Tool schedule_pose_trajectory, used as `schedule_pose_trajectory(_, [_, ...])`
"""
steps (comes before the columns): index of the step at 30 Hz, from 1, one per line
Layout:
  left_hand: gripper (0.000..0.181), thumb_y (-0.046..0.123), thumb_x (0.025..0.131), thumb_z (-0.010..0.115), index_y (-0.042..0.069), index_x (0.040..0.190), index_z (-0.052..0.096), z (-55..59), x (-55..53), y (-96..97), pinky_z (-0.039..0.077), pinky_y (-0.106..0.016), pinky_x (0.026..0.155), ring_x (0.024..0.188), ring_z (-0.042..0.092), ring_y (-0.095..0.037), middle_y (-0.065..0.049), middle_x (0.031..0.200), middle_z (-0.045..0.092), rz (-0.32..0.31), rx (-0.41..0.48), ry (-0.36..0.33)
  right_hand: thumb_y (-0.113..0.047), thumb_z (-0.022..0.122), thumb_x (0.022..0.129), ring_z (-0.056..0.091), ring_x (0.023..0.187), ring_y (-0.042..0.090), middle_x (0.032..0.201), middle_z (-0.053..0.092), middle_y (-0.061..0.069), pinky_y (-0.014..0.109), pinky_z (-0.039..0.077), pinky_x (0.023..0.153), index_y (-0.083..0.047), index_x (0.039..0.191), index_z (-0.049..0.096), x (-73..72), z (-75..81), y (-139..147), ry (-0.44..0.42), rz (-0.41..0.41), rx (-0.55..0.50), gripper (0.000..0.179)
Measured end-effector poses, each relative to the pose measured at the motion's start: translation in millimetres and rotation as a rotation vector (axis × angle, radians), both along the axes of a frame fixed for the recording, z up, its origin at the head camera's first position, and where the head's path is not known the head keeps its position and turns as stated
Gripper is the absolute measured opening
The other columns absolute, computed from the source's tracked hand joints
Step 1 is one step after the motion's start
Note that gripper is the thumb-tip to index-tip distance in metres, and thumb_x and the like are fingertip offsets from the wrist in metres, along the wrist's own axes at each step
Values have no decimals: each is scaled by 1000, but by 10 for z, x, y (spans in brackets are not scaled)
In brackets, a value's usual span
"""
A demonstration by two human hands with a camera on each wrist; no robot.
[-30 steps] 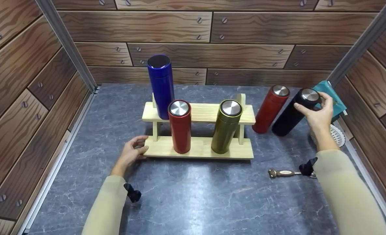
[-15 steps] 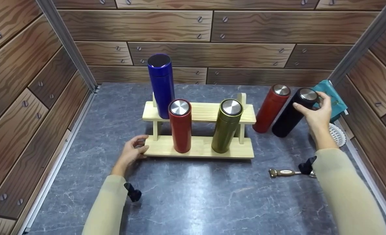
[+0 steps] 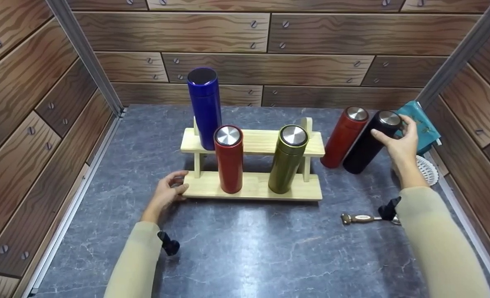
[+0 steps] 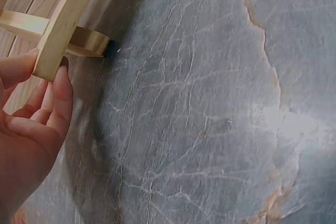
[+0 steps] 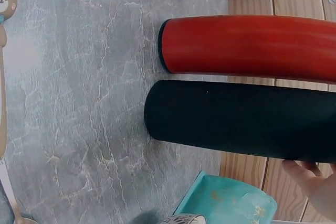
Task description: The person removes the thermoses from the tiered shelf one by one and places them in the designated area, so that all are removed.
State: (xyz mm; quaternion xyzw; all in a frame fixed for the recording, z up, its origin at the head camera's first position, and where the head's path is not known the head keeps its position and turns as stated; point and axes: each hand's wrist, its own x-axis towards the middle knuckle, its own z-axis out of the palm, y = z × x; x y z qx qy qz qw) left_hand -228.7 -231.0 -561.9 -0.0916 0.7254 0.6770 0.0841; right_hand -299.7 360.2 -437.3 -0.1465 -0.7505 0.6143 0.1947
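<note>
In the head view my right hand [image 3: 402,147] grips a black thermos flask [image 3: 369,142] near its steel lid, thumb on the left side and fingers behind. The flask stands upright close beside a red thermos flask [image 3: 344,138]; the right wrist view shows a narrow gap between them. My left hand [image 3: 166,192] holds the left end of a two-tier wooden rack [image 3: 251,192]. The left wrist view has thumb and fingers pinching the board's end [image 4: 55,51]. A blue flask [image 3: 204,111] stands on the upper tier; another red flask [image 3: 230,165] and an olive-green flask [image 3: 286,165] stand on the lower.
Behind my right hand lies a teal packet [image 3: 421,124], with a white woven-looking item [image 3: 428,171] partly hidden by the wrist. A spoon with a brown bear-shaped handle [image 3: 363,219] lies below the right forearm. Wood-patterned walls [image 3: 269,68] surround the grey marbled table [image 3: 245,252].
My right hand and the black flask have shifted slightly left, closer to the red flask beside it. The left hand and the rack stay in place.
</note>
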Motion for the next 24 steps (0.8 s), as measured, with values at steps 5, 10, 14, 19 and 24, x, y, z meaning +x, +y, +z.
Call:
schedule_pose_trajectory(5, [46, -1, 86, 61, 4, 130, 50, 23, 8, 11, 54, -43, 71, 80, 58, -21, -22, 121, 49, -1, -15, -1, -16, 83, 69, 44, 105, 13, 124, 45, 1, 18, 43, 79, -23, 139, 37, 48, 33, 11, -37, -2, -10, 84])
schedule_pose_trajectory(10, [46, -2, 86, 61, 4, 131, 50, 41, 1, -3, 54, -43, 70, 78, 59, -21, -22, 120, 49, -12, -9, -12, -20, 82, 70, 42, 108, 17, 134, 37, 8, 14, 48, 70, -25, 140, 33, 111, 100, 24, -66, 38, -76, 85])
schedule_pose_trajectory(14, [47, -3, 85, 61, 2, 131, 49, 89, 1, -10, 55, -41, 68, 76, 58, -20, -22, 119, 49, -21, 7, -26, -19, 80, 72, 43, 111, 20, 134, 37, 10, 14, 49, 66, -22, 142, 31, 166, 146, 39, -56, 61, -125, 85])
schedule_pose_trajectory(19, [47, -6, 86, 58, -1, 131, 47, 248, 67, 15, 53, -46, 73, 78, 58, -22, -25, 120, 48, -38, 22, -30, -15, 79, 73, 50, 100, 14, 117, 45, 0, 14, 50, 64, -17, 141, 31, 211, 172, 69, -10, 80, -182, 84])
schedule_pose_trajectory(24, [47, -4, 86, 60, 1, 131, 48, 101, 30, -4, 54, -43, 71, 79, 58, -21, -24, 120, 48, -35, 30, -25, -14, 79, 74, 53, 92, 9, 112, 48, -1, 15, 50, 62, -15, 140, 33, 278, 157, 112, 13, 66, -201, 80])
